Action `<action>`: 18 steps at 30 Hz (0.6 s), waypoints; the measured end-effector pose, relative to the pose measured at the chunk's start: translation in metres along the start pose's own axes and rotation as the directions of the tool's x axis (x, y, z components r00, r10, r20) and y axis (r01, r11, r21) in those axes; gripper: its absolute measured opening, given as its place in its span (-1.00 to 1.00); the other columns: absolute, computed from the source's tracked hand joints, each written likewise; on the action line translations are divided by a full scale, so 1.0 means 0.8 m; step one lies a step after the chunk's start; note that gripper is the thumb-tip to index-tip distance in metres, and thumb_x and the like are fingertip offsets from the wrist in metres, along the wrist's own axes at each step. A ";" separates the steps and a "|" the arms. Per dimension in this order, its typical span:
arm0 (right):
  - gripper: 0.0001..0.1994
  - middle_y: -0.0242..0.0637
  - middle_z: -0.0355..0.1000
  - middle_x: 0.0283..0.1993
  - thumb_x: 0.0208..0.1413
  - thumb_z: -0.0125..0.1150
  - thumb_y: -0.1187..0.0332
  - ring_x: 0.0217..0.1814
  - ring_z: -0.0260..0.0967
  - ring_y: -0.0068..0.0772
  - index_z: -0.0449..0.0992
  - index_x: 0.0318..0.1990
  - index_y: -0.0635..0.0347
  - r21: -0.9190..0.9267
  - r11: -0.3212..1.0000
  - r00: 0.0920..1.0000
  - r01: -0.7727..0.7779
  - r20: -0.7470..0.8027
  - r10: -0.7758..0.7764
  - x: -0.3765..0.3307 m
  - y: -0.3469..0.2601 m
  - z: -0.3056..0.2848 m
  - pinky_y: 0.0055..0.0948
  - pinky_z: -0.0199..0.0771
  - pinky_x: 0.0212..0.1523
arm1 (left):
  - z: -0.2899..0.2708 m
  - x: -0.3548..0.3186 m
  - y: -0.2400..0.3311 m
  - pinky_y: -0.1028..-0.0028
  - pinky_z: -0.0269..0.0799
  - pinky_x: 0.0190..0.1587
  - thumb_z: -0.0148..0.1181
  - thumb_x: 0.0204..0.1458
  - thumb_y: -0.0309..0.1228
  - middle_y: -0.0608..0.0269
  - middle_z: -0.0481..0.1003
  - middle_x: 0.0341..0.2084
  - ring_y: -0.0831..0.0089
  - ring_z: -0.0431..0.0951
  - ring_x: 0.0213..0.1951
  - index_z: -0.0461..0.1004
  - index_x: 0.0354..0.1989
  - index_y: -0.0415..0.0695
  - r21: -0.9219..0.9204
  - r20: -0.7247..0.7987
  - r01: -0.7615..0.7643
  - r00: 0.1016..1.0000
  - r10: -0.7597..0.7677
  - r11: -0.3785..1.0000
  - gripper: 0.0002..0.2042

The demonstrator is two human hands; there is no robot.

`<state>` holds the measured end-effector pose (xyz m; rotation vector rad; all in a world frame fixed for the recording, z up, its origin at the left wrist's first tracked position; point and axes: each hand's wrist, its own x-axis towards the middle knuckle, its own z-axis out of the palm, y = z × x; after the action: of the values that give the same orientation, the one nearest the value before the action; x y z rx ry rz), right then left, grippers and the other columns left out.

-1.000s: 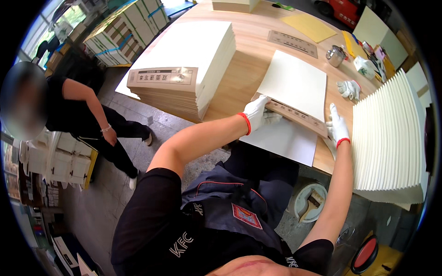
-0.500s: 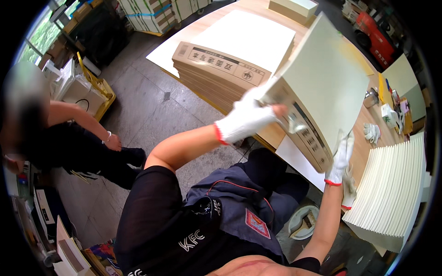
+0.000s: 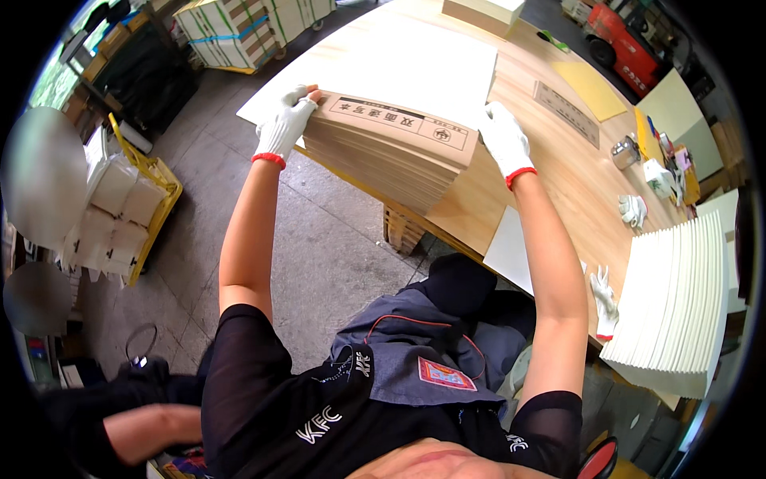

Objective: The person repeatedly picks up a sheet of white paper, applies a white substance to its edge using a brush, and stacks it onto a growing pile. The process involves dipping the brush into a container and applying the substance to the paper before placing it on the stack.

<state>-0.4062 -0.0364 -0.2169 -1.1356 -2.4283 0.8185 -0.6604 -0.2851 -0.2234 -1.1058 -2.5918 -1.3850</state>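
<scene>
A tall stack of sketch pads (image 3: 375,164) with brown bound edges stands on the wooden table, the top pad's white sheet (image 3: 399,60) facing up. At the stack's near left corner, my left hand (image 3: 281,126), in a white glove with a red cuff, has its fingers curled on the top pad's end. My right hand (image 3: 504,142), gloved alike, lies along the stack's right side with its fingers fairly straight. Part of those fingertips is hidden against the pads.
On the table (image 3: 550,176) are a brown printed strip (image 3: 566,114), a yellow sheet (image 3: 590,88), a metal tin (image 3: 625,152) and spare gloves (image 3: 633,211). A thick row of white-edged pads (image 3: 666,295) stands at the right. Another person's arm (image 3: 152,431) shows at lower left, near a loaded yellow trolley (image 3: 155,199).
The pad that I held tilted above the table now lies on the stack. My left hand moved left to its corner; my right hand moved up to its right side.
</scene>
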 end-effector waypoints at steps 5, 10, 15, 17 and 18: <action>-0.62 -0.19 0.52 -0.32 0.21 0.03 -0.03 -0.25 0.45 -0.25 0.53 -0.25 0.11 0.013 0.995 0.985 0.102 -0.139 -0.099 -0.011 0.011 0.008 -0.30 0.39 -0.14 | 0.001 0.012 -0.007 0.52 0.36 -0.01 0.11 0.15 -0.27 0.13 0.60 -0.20 0.44 0.53 -0.15 0.56 0.01 -0.23 0.014 0.009 -0.080 0.997 0.080 0.997 -0.65; -0.70 -0.03 0.51 -0.11 0.24 -0.03 0.18 -0.02 0.45 -0.02 0.57 -0.10 0.13 -0.120 0.944 0.948 0.309 -0.046 -0.316 -0.023 0.023 -0.007 -0.18 0.45 0.01 | 0.002 0.021 -0.004 0.61 0.45 -0.27 0.18 0.20 -0.31 0.35 0.52 -0.37 0.67 0.49 -0.36 0.36 0.25 -0.17 0.002 0.154 -0.024 0.988 0.023 1.000 -0.54; -0.57 -0.12 0.54 -0.25 0.19 0.07 -0.14 -0.10 0.50 -0.01 0.42 -0.05 -0.01 0.184 0.920 0.920 0.347 -0.260 -0.294 -0.088 0.025 -0.035 -0.12 0.47 -0.07 | 0.046 -0.003 0.094 0.25 0.18 0.33 0.17 0.04 -0.61 0.07 0.30 0.28 0.16 0.26 0.31 0.21 0.34 -0.18 0.324 -0.264 -0.647 0.639 0.722 0.690 -0.38; -0.50 -0.17 0.54 -0.25 0.17 0.07 -0.19 -0.15 0.51 -0.05 0.40 0.00 0.02 0.179 0.937 0.943 0.300 -0.204 -0.263 -0.128 0.040 -0.055 -0.15 0.45 -0.09 | 0.089 -0.023 0.156 0.26 0.16 0.34 0.12 0.01 -0.72 0.10 0.26 0.31 0.20 0.24 0.32 0.18 0.37 -0.17 -0.275 -0.170 -0.688 0.722 0.671 0.671 -0.34; -0.51 -0.18 0.54 -0.23 0.16 0.08 -0.17 -0.15 0.51 -0.05 0.40 0.00 0.01 0.188 0.956 0.973 0.223 -0.095 -0.209 -0.158 0.046 -0.075 -0.16 0.44 -0.09 | 0.110 -0.055 0.204 0.30 0.16 0.33 0.12 -0.02 -0.74 0.12 0.25 0.32 0.26 0.24 0.32 0.16 0.38 -0.16 -0.188 -0.148 -0.803 0.593 0.792 0.566 -0.30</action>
<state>-0.2750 -0.0943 -0.2010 -0.7962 -2.2995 0.9061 -0.5051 -0.1870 -0.1720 -1.9055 -1.4700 -1.4026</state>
